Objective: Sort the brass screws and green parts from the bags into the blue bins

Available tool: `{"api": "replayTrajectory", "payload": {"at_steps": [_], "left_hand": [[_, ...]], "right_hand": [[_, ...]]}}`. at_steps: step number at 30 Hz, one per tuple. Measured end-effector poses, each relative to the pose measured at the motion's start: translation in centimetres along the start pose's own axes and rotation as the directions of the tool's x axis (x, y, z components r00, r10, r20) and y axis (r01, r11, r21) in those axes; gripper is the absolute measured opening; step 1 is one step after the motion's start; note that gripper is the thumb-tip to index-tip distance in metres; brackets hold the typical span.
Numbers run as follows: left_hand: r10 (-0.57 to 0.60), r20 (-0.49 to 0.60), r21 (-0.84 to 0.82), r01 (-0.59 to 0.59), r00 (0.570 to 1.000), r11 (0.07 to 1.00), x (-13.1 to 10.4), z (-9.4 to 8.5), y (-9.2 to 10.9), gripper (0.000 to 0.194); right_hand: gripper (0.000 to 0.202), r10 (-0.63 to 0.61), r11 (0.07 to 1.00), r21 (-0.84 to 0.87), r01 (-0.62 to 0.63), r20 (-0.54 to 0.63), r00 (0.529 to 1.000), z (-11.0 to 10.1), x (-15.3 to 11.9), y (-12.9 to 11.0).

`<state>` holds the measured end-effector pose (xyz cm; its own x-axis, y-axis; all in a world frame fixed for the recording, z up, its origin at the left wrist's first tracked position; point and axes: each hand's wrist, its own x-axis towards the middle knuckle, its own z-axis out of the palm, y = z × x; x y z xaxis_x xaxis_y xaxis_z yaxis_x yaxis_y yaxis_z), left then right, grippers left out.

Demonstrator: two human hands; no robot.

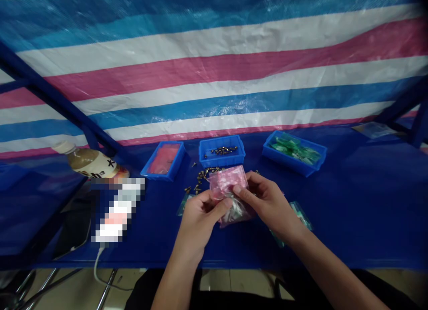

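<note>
Both my hands hold a pink plastic bag (228,179) above the blue table, near its middle. My left hand (200,216) pinches its left side, thumb on top. On the right side, my right hand (269,203) grips it between thumb and fingers. The lower part of the bag looks clear and silvery; its contents cannot be made out. Just behind the bag lie loose small metal screws (200,174). A green packet (183,204) sits partly behind my left hand, and another green packet (301,215) lies beside my right forearm.
Behind the hands stand three blue trays: one with pink bags (163,159), one with screws (222,151), one with green packets (294,149). On the left are a tilted bottle (92,160), a blurred-out object with a cable (96,270) and a dark flat device (72,232).
</note>
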<state>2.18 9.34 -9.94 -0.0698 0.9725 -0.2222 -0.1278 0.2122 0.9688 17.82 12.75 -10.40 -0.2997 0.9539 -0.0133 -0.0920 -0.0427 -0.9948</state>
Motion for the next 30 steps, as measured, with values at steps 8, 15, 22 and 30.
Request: {"api": "replayTrajectory", "payload": {"at_steps": [8, 15, 22, 30], "left_hand": [[0.041, 0.143, 0.179, -0.067, 0.989, 0.982, -0.1, -0.4, -0.7, 0.032], [0.04, 0.254, 0.264, -0.109, 0.966, 0.958, -0.1, 0.0, -0.7, 0.028], [-0.026, 0.323, 0.453, -0.131, 0.946, 0.882, -0.3, -0.4, -0.4, 0.035], [-0.087, 0.353, 0.587, -0.149, 0.931, 0.796, -0.4, -0.9, -0.3, 0.033]], "right_hand": [[0.033, 0.024, 0.999, -0.022, -0.027, -0.142, 0.99, 0.0, -0.2, 0.3], [0.031, -0.02, 0.997, -0.072, 0.005, -0.208, 0.978, -0.4, 0.2, 0.7], [0.031, 0.111, 0.989, 0.101, -0.105, -0.06, 0.992, -0.8, 0.1, 0.4], [0.021, 0.055, 0.998, -0.035, -0.053, 0.047, 0.997, -2.0, 0.6, 0.8]]}}
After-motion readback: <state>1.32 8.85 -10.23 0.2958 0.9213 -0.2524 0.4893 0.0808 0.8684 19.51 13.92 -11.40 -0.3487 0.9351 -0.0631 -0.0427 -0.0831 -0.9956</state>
